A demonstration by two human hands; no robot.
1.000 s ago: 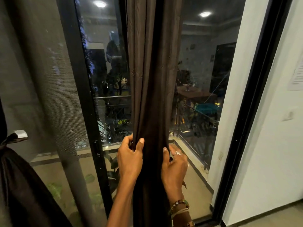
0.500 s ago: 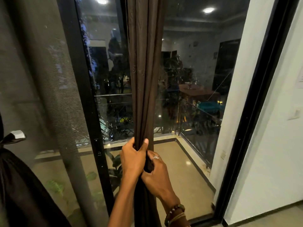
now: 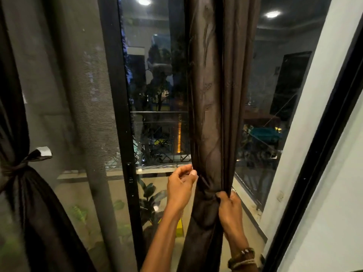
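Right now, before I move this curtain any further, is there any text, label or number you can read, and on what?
Nothing here can be read.
White tag on the tied curtain at left: blurred, no print legible.
Marks on the door frame latch: too small to read.
Brown curtain: no print visible.

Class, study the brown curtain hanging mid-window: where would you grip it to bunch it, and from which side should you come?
Probably grip the curtain at its narrowed waist, where the long vertical folds already pinch together. Come from the right edge, as the right hand does, and close in from the left, where the left hand is.
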